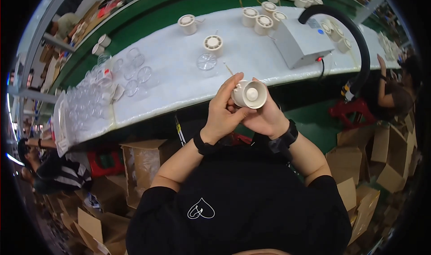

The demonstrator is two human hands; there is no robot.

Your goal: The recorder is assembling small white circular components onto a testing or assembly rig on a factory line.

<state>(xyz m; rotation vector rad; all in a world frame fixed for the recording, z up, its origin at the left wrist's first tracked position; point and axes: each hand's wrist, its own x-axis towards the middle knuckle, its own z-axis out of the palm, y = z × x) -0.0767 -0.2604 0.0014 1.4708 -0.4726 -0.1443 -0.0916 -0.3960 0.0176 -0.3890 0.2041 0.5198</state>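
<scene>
Just off the table's near edge, I hold a cream plastic cylindrical housing, its open end tilted toward me and a round knob inside. My left hand is closed on its left side, with the thumb below. My right hand is wrapped round its right side and underside; some of its fingers are hidden behind. A thin lead sticks up beyond my left fingers. Past my hands lie a clear plastic disc and a similar cream housing with a slotted top.
Clear plastic cups crowd the white-covered table at left. A grey box machine with a black hose stands at right. More cream housings stand farther back. Cardboard boxes flank me; co-workers sit at both sides.
</scene>
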